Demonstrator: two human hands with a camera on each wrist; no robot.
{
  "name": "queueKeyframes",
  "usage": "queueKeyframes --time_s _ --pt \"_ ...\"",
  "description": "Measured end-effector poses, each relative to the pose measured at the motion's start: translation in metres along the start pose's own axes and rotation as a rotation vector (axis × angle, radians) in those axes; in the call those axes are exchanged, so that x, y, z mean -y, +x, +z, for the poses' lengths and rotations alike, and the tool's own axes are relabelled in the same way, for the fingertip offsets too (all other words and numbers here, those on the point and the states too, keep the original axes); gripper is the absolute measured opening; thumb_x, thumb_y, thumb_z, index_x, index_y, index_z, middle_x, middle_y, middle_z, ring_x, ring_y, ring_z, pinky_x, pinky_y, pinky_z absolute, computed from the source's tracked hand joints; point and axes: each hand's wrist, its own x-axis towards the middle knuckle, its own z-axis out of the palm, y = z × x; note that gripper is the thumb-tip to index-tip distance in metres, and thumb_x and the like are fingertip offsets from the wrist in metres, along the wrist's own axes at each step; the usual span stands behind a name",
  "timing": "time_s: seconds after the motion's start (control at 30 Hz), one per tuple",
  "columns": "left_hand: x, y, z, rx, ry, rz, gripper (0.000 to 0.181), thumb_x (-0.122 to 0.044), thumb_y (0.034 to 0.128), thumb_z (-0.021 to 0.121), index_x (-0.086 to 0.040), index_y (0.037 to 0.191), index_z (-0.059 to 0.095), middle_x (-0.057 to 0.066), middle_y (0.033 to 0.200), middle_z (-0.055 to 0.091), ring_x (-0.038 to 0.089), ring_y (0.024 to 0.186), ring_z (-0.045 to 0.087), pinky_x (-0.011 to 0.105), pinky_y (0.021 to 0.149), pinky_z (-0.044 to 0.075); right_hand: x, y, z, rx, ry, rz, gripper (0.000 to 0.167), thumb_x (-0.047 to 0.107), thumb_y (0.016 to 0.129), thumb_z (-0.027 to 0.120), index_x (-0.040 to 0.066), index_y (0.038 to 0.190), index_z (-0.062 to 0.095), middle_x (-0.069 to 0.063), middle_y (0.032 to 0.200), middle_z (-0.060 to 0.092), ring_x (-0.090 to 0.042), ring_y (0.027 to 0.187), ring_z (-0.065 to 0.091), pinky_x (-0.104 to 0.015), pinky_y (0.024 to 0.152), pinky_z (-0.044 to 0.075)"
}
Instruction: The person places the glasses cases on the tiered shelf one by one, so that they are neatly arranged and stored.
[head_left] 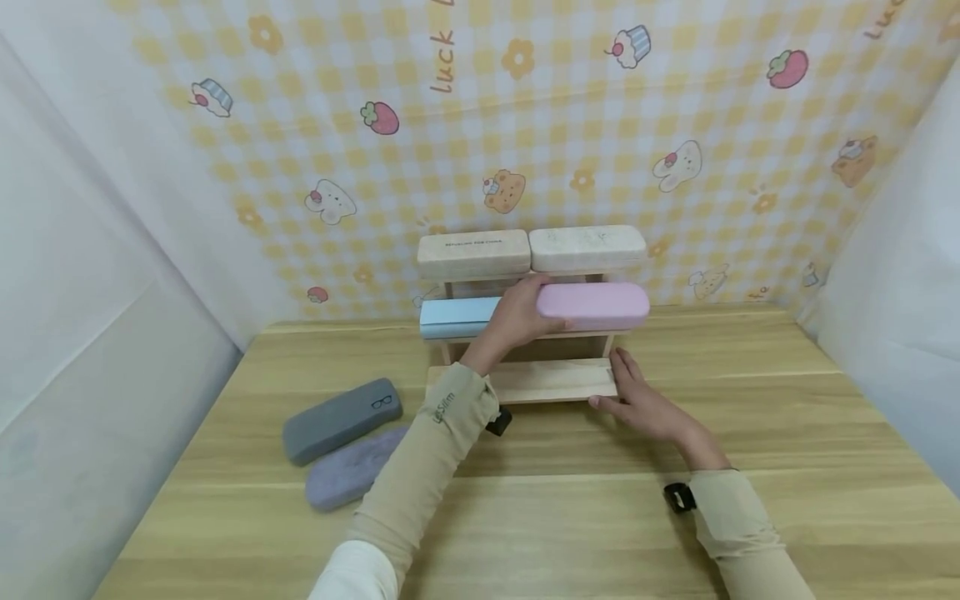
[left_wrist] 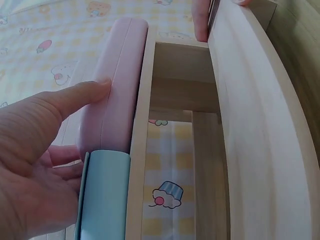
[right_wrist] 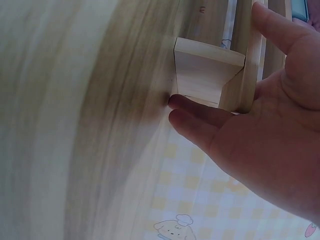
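— On the middle tier of the stand [head_left: 551, 381], what is being held?

— The pink case [head_left: 600, 305], which is set at the right of that tier. Its left end is pinched by the left hand [head_left: 516, 317]: the thumb is laid on the front, and the fingers are tucked behind.

— And what is placed next to it?

— The blue case [head_left: 456, 317], at the left of the same tier, partly covered by the left hand.

— How is the right hand [head_left: 651, 410] placed?

— At the stand's right front corner. The bottom tier's front edge is touched by the thumb, and the fairly straight fingers are rested along the side.

— What is borne by the top tier?

— The beige case [head_left: 474, 255] and the white case [head_left: 587, 247], laid end to end.

— And on the counter [head_left: 562, 533]?

— Left of the stand, the grey case [head_left: 341, 421] and the purple case [head_left: 348, 471] are laid side by side, the latter partly hidden by the left sleeve [head_left: 416, 475].
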Motion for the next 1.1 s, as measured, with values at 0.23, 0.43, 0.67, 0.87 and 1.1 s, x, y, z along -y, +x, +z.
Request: queueKeyframes --time_s 0.23,0.43,0.67,0.87,1.1 --pt "-0.0016 -0.0006 -0.001 0.019 0.008 -0.03 0.07 -0.037 0.0747 0.078 -0.004 0.13 0.051 0.007 0.126 0.054 0.02 0.107 0.053 0.031 0.088 0.043 -0.0002 0.0011 0.0011 0.001 0.004 0.004 0.091 0.038 0.095 0.051 -0.011 0.142 -0.01 -0.026 0.148 -0.02 -0.043 0.136 -0.01 -0.059 0.104 0.012" --pt "-0.0031 0.0008 -0.0011 0.034 0.021 -0.025 0.069 -0.036 0.0762 0.077 -0.005 0.132 0.05 0.008 0.125 0.055 0.02 0.108 0.053 0.03 0.089 0.042 0.0 0.0006 0.0001 0.002 0.004 0.009 0.091 0.038 0.095 0.051 -0.01 0.142 -0.011 -0.026 0.148 -0.02 -0.042 0.136 -0.011 -0.06 0.104 0.012" --pt "-0.0035 -0.0006 -0.0019 0.045 0.024 -0.037 0.066 -0.034 0.0764 0.077 -0.005 0.131 0.052 0.007 0.121 0.058 0.019 0.105 0.055 0.03 0.088 0.043 0.0004 0.0005 0.0011 0.001 -0.015 0.008 0.091 0.039 0.095 0.051 -0.011 0.142 -0.009 -0.027 0.148 -0.018 -0.043 0.136 -0.008 -0.059 0.104 0.013" --pt "-0.0042 -0.001 -0.0034 0.058 0.015 -0.027 0.066 -0.032 0.0765 0.077 -0.005 0.131 0.051 0.008 0.121 0.058 0.02 0.104 0.055 0.03 0.088 0.043 0.001 -0.0008 0.0013 0.001 0.004 0.006 0.091 0.038 0.095 0.051 -0.011 0.142 -0.01 -0.027 0.148 -0.02 -0.043 0.135 -0.009 -0.059 0.104 0.013" --pt "-0.0023 -0.0007 -0.0075 0.102 0.159 0.081 0.062 -0.034 0.0835 0.07 -0.002 0.13 0.047 0.011 0.117 0.059 0.021 0.104 0.056 0.033 0.088 0.043 0.0013 0.0017 0.0003 -0.002 -0.002 -0.004 0.091 0.038 0.096 0.051 -0.011 0.142 -0.01 -0.027 0.148 -0.019 -0.043 0.135 -0.01 -0.059 0.104 0.012"
